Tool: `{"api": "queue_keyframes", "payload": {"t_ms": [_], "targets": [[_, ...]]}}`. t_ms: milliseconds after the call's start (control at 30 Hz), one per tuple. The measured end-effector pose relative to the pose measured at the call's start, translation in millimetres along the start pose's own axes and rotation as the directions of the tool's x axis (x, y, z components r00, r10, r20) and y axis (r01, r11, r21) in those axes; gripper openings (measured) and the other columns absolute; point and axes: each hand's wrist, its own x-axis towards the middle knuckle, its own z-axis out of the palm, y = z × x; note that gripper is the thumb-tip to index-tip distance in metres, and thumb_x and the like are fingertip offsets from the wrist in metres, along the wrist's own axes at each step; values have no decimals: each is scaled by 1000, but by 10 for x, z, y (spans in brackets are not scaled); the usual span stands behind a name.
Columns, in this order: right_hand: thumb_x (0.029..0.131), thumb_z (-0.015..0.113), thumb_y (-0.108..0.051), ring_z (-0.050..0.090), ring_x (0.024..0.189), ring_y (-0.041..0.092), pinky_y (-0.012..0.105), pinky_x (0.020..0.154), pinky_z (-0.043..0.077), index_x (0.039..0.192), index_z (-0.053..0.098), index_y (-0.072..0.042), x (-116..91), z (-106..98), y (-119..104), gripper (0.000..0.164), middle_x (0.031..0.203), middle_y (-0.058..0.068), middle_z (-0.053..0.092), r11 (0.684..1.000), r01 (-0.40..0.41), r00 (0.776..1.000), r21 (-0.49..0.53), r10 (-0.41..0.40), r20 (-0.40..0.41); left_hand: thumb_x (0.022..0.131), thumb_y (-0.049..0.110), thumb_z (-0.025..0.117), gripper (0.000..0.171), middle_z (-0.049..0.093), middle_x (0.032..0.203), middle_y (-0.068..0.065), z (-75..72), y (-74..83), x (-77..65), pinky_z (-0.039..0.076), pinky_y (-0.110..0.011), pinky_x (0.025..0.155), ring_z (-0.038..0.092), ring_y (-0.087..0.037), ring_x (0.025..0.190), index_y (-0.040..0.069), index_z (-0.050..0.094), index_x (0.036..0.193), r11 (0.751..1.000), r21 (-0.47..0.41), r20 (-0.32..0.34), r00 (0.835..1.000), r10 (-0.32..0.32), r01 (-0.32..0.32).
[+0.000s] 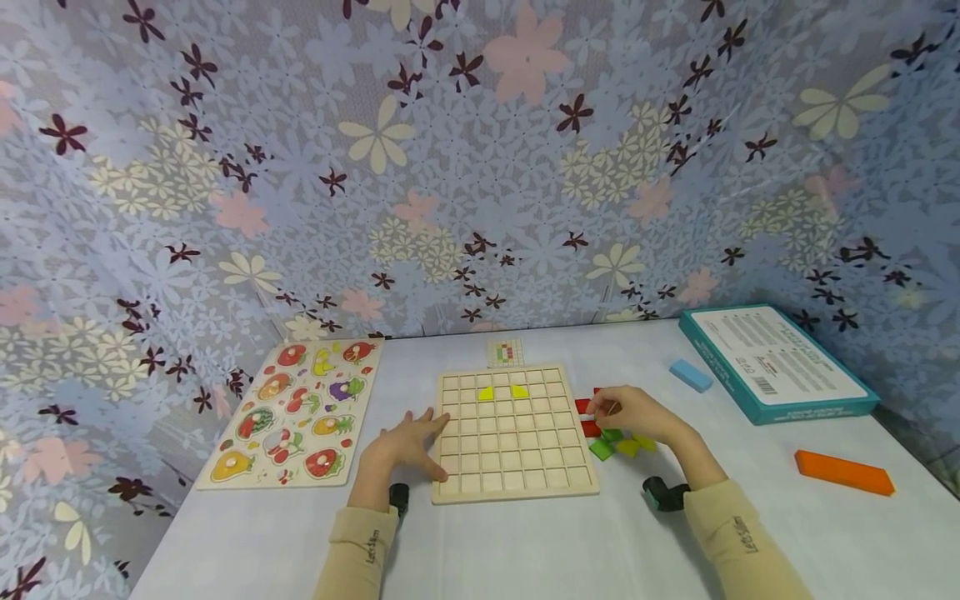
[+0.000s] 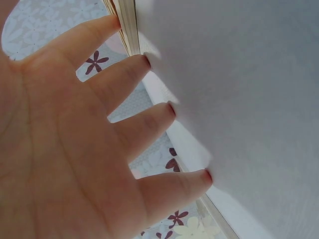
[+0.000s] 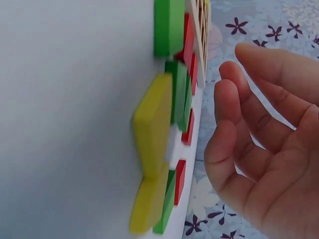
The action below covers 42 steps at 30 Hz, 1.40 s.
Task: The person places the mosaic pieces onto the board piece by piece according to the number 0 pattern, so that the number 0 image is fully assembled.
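Note:
A square wooden grid board lies on the table, with a yellow piece and another yellow piece in its upper cells. My left hand has its fingers spread at the board's left edge; in the left wrist view one fingertip touches the board's side and others meet the white tabletop. My right hand hovers over loose red pieces beside the board's right edge, fingers loosely bent. Nothing shows between them in the right wrist view. Green pieces and yellow pieces lie close by.
Behind the board sits a small pattern card. A fruit puzzle board lies to the left. On the right are a teal-edged box, a blue block and an orange block. A flowered cloth hangs behind the table.

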Motion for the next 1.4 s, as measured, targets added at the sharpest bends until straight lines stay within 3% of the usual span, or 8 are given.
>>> {"api": "queue_keyframes", "payload": {"t_ms": [400,733,967,1400], "targets": [[82,65,-3,49,78,19,30,69,45,94,63,-3,-179,-64,138,13,82,3,56,998,-28,1000,-53,28,-9,64,30,84,94,21,152,-13,1,4,-8,5,-76,97,8,-44,138,17,36,143,1000,16,-10,1000,-4,4],[81,63,-4,50,77,21,29,65,45,96,62,-3,-287,-152,257,15,84,6,57,993,-111,993,-49,109,-43,64,30,84,95,20,152,-13,-9,15,-3,5,-76,97,7,-44,138,17,35,144,1000,20,1,1000,-2,2],[79,62,1,49,78,22,31,65,47,99,63,-4,-291,-245,356,21,89,8,57,981,-144,987,-129,133,-88,64,29,84,94,21,152,-13,-15,12,-7,5,-76,97,7,-45,138,16,36,143,1000,9,-4,1000,1,-1],[79,64,1,50,80,24,32,68,49,109,63,0,-190,-300,416,31,93,12,58,968,-114,990,-222,93,-102,64,30,84,94,22,152,-13,4,5,0,6,-77,96,9,-45,137,16,36,143,1000,24,-10,1000,-3,3]]}}
